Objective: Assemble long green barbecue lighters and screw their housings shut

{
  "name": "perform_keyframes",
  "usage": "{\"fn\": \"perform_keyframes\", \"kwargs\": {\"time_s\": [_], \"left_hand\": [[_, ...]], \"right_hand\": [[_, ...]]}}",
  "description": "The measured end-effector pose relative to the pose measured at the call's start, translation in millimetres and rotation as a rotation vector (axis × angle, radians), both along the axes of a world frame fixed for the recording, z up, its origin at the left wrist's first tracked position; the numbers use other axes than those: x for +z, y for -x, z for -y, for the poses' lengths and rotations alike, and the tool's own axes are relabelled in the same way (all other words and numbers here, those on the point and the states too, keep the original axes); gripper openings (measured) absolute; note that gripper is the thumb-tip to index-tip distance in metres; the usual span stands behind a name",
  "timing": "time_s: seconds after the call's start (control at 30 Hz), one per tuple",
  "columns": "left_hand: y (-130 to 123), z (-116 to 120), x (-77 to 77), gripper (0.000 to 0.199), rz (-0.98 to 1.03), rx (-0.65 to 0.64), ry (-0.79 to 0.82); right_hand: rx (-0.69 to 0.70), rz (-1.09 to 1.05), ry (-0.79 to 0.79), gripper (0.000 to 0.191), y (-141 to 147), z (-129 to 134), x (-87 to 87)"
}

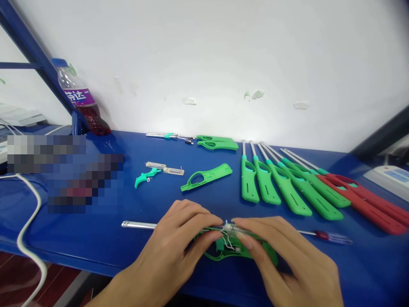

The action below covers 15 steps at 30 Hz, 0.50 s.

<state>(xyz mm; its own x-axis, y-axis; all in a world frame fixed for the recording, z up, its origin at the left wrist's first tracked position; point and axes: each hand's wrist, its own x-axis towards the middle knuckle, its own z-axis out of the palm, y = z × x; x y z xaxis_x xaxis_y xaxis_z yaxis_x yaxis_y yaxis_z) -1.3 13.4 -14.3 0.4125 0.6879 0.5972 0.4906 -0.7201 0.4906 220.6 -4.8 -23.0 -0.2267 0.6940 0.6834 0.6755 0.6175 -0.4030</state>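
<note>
An opened green utility lighter (pixel 220 257) is between my hands, low over the front of the table. Its metal tube (pixel 140 225) sticks out to the left from under my left hand (pixel 179 238), whose thumb and index finger pinch its inner parts near the middle. My right hand (pixel 281 251) is closed on a clear plastic fuel tank (pixel 232 229), with thumb and index finger at its end. Thin white wires (pixel 228 242) loop between the two hands inside the shell. The fingers hide much of the shell and the exact grip of the left fingertips.
Behind lie a green half shell (pixel 220 172), clear tanks (pixel 169 169), a teal trigger (pixel 147 176), a tube assembly (pixel 169 136) and more shells (pixel 217 143). Several green lighters (pixel 251 183) and red ones (pixel 367 202) lie right, near a screwdriver (pixel 335 237). A bottle (pixel 83 100) stands back left.
</note>
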Motion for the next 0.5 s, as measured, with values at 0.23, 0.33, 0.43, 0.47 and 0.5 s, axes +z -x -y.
{"fn": "perform_keyframes", "kwargs": {"time_s": [0.23, 0.33, 0.43, 0.47, 0.5], "left_hand": [[2.4, 6.3, 1.7, 0.029, -0.002, 0.104, 0.009], [2.4, 8.8, 0.5, 0.028, -0.040, 0.097, -0.013], [3.3, 10.5, -3.2, 0.024, -0.120, 0.098, -0.026], [4.0, 11.0, -4.3, 0.023, -0.155, 0.101, -0.026], [4.6, 11.6, -5.0, 0.022, -0.190, 0.101, -0.026]], "right_hand": [[-0.116, 0.145, -0.015, 0.017, -22.8, -3.5, -12.2], [-0.105, 0.188, 0.016, 0.019, -27.3, -5.0, -15.4], [-0.109, 0.181, 0.017, 0.022, -25.9, -5.4, -14.6], [-0.114, 0.173, 0.008, 0.023, -25.0, -5.3, -13.9], [-0.119, 0.164, -0.001, 0.024, -24.2, -5.0, -13.1]]}}
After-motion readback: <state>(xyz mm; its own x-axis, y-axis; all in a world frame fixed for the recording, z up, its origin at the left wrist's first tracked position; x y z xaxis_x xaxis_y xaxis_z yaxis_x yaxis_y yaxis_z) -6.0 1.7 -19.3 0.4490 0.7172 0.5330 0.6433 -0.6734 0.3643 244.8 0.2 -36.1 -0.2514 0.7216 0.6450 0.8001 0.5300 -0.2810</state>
